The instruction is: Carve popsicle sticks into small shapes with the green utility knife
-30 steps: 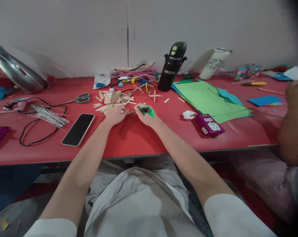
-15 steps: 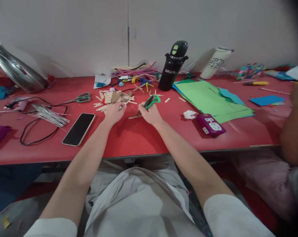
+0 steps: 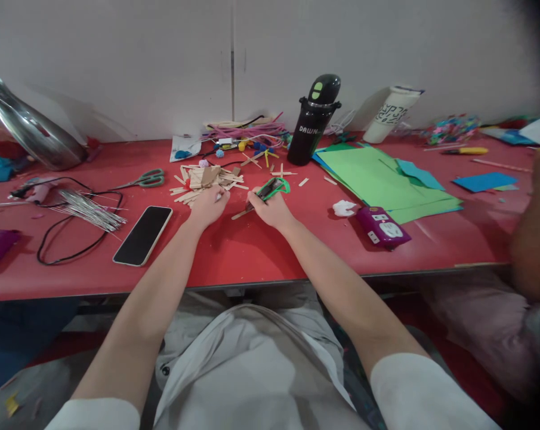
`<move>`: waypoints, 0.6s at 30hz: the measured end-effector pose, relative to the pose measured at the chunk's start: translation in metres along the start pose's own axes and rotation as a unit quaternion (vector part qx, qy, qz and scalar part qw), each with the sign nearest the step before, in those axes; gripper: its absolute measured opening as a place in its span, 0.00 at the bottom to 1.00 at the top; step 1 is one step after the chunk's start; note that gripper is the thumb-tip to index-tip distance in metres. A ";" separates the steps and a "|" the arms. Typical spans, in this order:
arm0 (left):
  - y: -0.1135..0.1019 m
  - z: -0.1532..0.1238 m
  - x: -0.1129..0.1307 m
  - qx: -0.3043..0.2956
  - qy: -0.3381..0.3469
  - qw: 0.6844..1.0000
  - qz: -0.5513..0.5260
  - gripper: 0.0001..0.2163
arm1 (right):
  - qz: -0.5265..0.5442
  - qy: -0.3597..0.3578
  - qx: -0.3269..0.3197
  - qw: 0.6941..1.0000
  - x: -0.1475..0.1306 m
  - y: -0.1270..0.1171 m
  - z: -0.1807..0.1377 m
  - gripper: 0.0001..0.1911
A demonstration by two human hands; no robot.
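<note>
A flat, pale grey wall (image 3: 139, 65) with a thin dark line (image 3: 232, 83) running straight down it stands behind a long, smooth red table (image 3: 234, 257), and the light is soft and dim.

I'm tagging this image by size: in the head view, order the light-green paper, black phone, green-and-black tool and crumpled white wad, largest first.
1. Light-green paper
2. Black phone
3. Green-and-black tool, partly covered by the right hand
4. Crumpled white wad

Soft, dim light; well left of the right hand's (image 3: 275, 210) grip, a shiny silver metal jug (image 3: 37, 130) shadows the pale grey wall (image 3: 148, 65); far right, the view seems blurred black.
</note>
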State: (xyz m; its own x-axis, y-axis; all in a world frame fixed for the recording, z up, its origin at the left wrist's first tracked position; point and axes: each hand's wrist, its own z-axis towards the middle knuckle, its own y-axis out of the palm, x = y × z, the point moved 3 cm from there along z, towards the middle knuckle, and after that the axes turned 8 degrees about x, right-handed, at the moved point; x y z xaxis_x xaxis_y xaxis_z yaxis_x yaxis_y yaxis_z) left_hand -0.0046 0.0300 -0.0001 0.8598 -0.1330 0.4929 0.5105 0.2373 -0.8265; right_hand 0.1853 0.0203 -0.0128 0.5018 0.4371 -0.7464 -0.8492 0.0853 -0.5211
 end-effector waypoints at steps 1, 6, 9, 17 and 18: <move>0.000 0.000 0.000 0.000 0.000 1.000 0.001 0.14 | 0.002 -0.002 -0.006 1.000 -0.001 0.001 -0.001 0.18; -0.001 0.000 0.000 0.000 0.000 1.000 -0.005 0.13 | 0.013 -0.013 -0.031 0.999 -0.004 0.006 -0.003 0.18; -0.001 0.000 0.000 0.005 0.000 1.000 -0.017 0.13 | 0.013 -0.013 -0.030 0.999 -0.004 0.008 -0.002 0.19; -0.001 0.001 0.000 0.014 0.006 0.999 -0.028 0.12 | 0.022 -0.036 -0.026 0.999 -0.003 0.012 -0.001 0.21; -0.001 0.001 0.000 0.014 0.010 0.999 -0.029 0.12 | 0.019 -0.032 -0.023 0.999 -0.003 0.012 0.000 0.21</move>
State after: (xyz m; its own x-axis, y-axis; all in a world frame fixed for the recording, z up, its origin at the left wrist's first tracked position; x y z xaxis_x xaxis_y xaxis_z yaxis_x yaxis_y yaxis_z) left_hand -0.0053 0.0308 0.0006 0.8292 -0.1659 0.5338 0.5589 0.2563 -0.7886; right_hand 0.1738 0.0198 -0.0174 0.4565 0.4951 -0.7392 -0.8585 0.0270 -0.5121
